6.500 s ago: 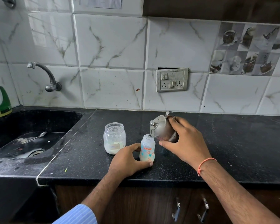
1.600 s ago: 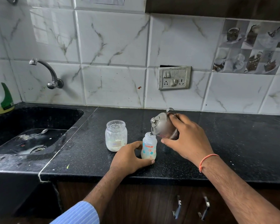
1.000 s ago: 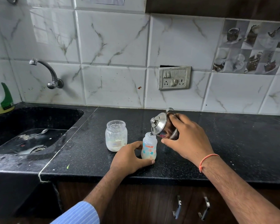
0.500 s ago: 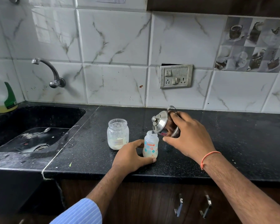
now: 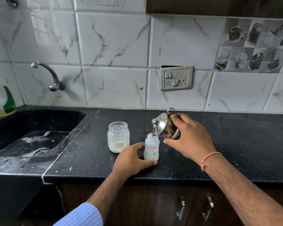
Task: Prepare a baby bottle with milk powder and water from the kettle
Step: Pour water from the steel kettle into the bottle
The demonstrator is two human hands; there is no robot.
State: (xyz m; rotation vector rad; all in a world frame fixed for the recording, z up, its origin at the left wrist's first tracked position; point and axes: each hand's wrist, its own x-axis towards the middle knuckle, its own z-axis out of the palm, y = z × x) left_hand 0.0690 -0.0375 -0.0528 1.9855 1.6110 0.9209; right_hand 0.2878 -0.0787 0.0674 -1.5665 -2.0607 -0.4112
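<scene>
A small open baby bottle with a printed label stands upright on the black counter. My left hand wraps around its base. A small steel kettle with a lid is tilted steeply to the left, its spout at the bottle's mouth, and my right hand grips it. To the left of the bottle stands an open glass jar with white milk powder at the bottom.
A black sink with a spoon in it lies at the left, under a wall tap. A detergent bottle stands at the far left. A switch plate is on the tiled wall.
The kettle has tipped further over the bottle's mouth. Both hands keep their holds, and the camera has shifted slightly.
</scene>
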